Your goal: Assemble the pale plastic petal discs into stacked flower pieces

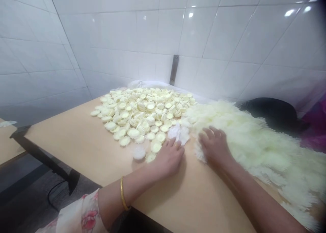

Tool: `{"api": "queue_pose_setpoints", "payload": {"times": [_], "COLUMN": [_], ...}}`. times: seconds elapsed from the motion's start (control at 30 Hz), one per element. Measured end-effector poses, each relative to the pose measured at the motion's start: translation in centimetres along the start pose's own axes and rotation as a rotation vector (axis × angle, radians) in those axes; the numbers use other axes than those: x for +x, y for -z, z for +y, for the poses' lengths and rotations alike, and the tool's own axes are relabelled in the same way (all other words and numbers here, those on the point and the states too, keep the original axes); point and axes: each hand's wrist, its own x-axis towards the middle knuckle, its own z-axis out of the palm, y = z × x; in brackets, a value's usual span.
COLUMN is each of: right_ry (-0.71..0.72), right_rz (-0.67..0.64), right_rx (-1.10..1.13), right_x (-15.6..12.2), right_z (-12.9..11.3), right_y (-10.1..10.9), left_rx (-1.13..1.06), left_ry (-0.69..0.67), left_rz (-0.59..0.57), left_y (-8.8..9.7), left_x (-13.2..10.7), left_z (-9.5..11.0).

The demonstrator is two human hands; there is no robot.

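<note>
One left hand (170, 155): back up, fingers bent and close together, tips at the near edge of a white crumpled piece (178, 133). Fingertips partly hidden; could not tell whether it gripped.
Right hand (215, 146): back up, fingers curled, at the left end of the frilled sheets (229, 131). Could not tell whether it held one; palm side was hidden.
White crumpled piece: lay between the two hands, just ahead of the left one, against the edge of the fluted cups (142, 116).
Fluted cups: pale yellow, heaped on the tabletop (76, 134) ahead and left of the left hand. Some sat open side up, others were tipped or overlapping; a few lay just beside the left fingers.
White round piece (139, 152): on the tabletop left of the left hand, beside the near cups, whiter than them.
Frilled sheets: pale yellow-green, loose, spread from the right hand out to the right edge of view.
Left arm: gold bangle (123, 194) at the wrist, floral sleeve (89, 214) above it.
Behind the heaps: white sheet (163, 86) along the back; dark rounded object (270, 114) past the frilled sheets, magenta material (315, 124) beside it.
Wall (114, 33): white tiles, metal strip (174, 70) fixed upright behind the cups.
Left side: black frame (48, 158) under the tabletop's edge.
</note>
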Motion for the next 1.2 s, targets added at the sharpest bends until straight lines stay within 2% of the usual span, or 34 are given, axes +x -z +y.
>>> {"api": "queue_pose_setpoints", "payload": {"times": [0.07,0.13,0.23,0.33,0.47,0.57,0.67,0.73,0.9,1.07,1.2], "right_ry": [0.056,0.088,0.026,-0.052,-0.067,-0.031,0.037,0.098,0.114,0.2,0.225], "right_rz": [-0.018,-0.097,-0.166,-0.153,-0.063,-0.01,-0.048,-0.072,-0.082,-0.121,-0.046], "right_rx": [0.024,0.01,-0.042,-0.06,0.004,0.223,0.45,0.52,0.403,0.402,0.458], "right_x": [1.1,1.9,2.5,2.6,2.7,2.8,2.8,2.8,2.6,2.0,2.0], "right_z": [-1.2,-2.1,-2.0,-1.0,-0.6,-2.0,-4.4,-6.0,-8.8,-9.0,-9.4], "right_y": [-0.2,-0.7,-1.4,-1.2,0.5,1.9,2.7,3.0,3.0,3.5,4.0], "left_rx": [0.016,0.043,0.096,0.101,0.037,-0.007,-0.041,-0.064,-0.105,-0.059,-0.082], "left_ry": [0.024,0.046,0.035,0.015,-0.026,-0.098,-0.115,-0.099,-0.069,-0.079,-0.036], "left_rz": [-0.006,-0.015,-0.01,-0.002,0.027,-0.011,-0.067,-0.069,-0.011,0.065,0.109], "left_y": [-0.6,-1.0,-1.1,-0.4,1.2,1.9,2.1,2.0,1.7,1.6,1.9], "left_x": [0.4,0.9,1.1,0.6,-1.2,-3.5,-5.8,-6.9,-7.6,-7.8,-8.4], "left_z": [-0.5,-1.2,-2.0,-1.9,-0.6,0.5,0.7,0.5,-0.1,-0.1,0.0]}}
